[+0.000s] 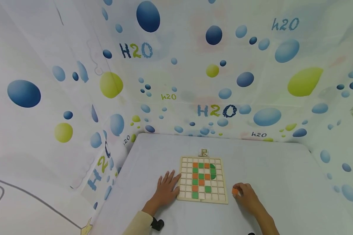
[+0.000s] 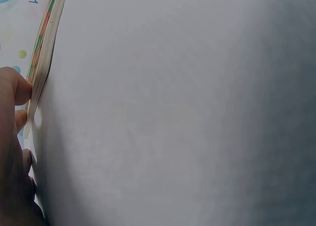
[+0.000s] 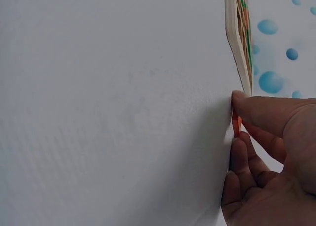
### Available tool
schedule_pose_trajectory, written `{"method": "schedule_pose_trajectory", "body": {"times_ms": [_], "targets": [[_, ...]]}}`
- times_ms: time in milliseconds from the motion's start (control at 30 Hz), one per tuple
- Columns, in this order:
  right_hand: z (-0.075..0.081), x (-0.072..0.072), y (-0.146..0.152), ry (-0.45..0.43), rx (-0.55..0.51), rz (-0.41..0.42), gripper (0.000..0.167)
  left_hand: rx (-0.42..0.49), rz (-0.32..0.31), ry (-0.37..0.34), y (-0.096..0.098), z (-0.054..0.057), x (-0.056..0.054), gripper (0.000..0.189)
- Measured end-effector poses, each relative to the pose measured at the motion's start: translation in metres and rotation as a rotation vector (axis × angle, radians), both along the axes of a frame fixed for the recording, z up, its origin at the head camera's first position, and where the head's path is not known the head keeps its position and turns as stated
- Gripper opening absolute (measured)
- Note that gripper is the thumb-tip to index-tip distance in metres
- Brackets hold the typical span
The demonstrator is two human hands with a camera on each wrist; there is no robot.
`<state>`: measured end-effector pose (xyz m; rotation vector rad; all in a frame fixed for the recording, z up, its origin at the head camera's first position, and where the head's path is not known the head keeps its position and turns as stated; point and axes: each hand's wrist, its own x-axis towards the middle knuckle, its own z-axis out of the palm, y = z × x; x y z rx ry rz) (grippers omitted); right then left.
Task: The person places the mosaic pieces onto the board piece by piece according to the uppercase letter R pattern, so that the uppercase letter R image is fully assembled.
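A wooden grid board (image 1: 204, 201) lies on the table, its squares holding orange, green and pale tiles; the coloured ones form a letter-like shape. Its curved right side is made of rounded green pieces (image 1: 213, 171). My left hand (image 1: 165, 190) rests at the board's left edge with fingers spread, thumb and fingertip at the rim. In the left wrist view the fingers (image 2: 22, 90) touch the board's side. To the right of the board, my right hand (image 1: 247, 196) pinches an orange tile (image 1: 235, 191) between thumb and fingers, low over the table; the tile (image 3: 237, 124) is partly hidden by the fingers.
A small pattern card (image 1: 204, 152) lies just beyond the board's far edge. The white-covered table (image 1: 282, 176) extends around the board, and a curtain (image 1: 179, 81) printed with blue and green drops hangs behind it and along the sides.
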<state>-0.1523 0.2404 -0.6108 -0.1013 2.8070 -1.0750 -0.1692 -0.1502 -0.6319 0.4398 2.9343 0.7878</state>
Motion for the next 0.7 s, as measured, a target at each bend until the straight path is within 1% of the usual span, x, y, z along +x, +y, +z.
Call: {"method": "schedule_pose_trajectory", "body": {"times_ms": [200, 433, 600, 667, 700], "targets": [[-0.001, 0.004, -0.002, 0.011, -0.015, -0.005, 0.028, -0.001, 0.01, 0.023, 0.0, -0.006, -0.001, 0.058], [-0.004, 0.011, -0.009, -0.011, 0.021, -0.027, 0.026, 0.038, 0.006, 0.061, 0.0, -0.01, -0.001, 0.058], [0.001, 0.02, -0.017, -0.034, -0.039, -0.026, 0.025, 0.004, 0.017, 0.04, -0.001, -0.012, -0.002, 0.059], [0.003, 0.02, -0.022, -0.035, -0.073, -0.025, 0.025, -0.006, 0.021, 0.038, -0.001, -0.013, -0.003, 0.059], [0.004, 0.02, -0.025, -0.036, -0.082, -0.025, 0.025, -0.009, 0.019, 0.032, 0.0, -0.011, -0.003, 0.059]]}}
